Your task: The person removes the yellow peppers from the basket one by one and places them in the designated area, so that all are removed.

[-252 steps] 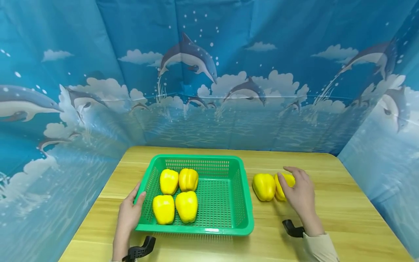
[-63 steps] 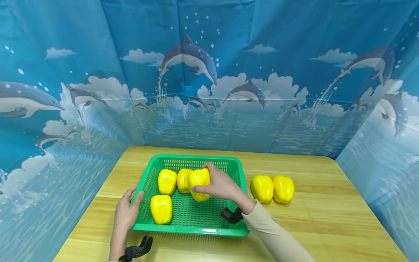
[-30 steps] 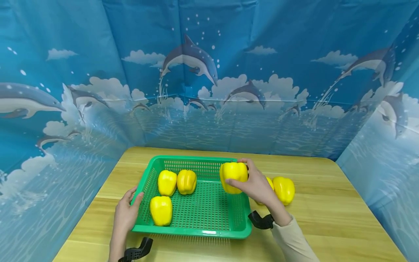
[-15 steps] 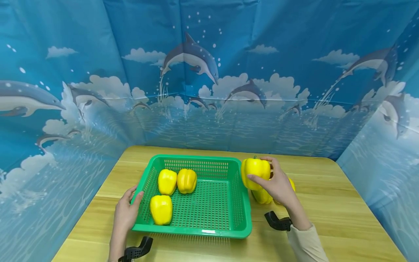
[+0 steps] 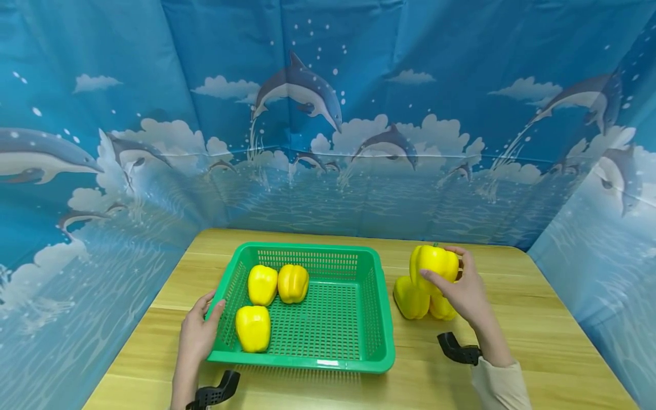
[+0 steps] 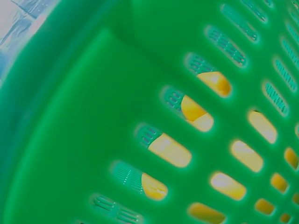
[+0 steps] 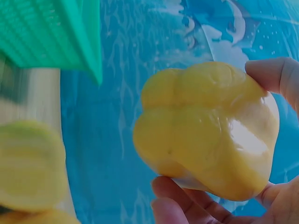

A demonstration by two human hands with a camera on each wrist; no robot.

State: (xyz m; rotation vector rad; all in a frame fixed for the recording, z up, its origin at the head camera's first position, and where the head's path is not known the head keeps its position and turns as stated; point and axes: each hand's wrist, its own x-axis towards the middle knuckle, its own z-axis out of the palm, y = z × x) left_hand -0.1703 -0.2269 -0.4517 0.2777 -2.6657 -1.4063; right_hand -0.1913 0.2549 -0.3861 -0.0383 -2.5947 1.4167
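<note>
My right hand (image 5: 470, 293) grips a yellow bell pepper (image 5: 434, 265), thumb on one side and fingers on the other. In the right wrist view that bell pepper (image 7: 205, 130) hangs in the air, clear of the table. Below it, two more yellow peppers (image 5: 410, 299) stand side by side on the table, partly covered by the held one and the hand. On the left, my left hand (image 5: 197, 330) holds the side rim of a green plastic basket (image 5: 386, 319), its thumb over the edge. Three yellow peppers (image 5: 262, 285) sit in the basket's left half.
The wooden table (image 5: 538, 330) runs back to a blue dolphin-print curtain (image 5: 328, 188), which also hangs at both sides. Through the slots of the basket wall (image 6: 79, 140), yellow patches of peppers show in the left wrist view.
My right hand has lifted one pepper out of the basket and carried it right, over the two table peppers. The basket went from several peppers to three. My left hand stays at the rim.
</note>
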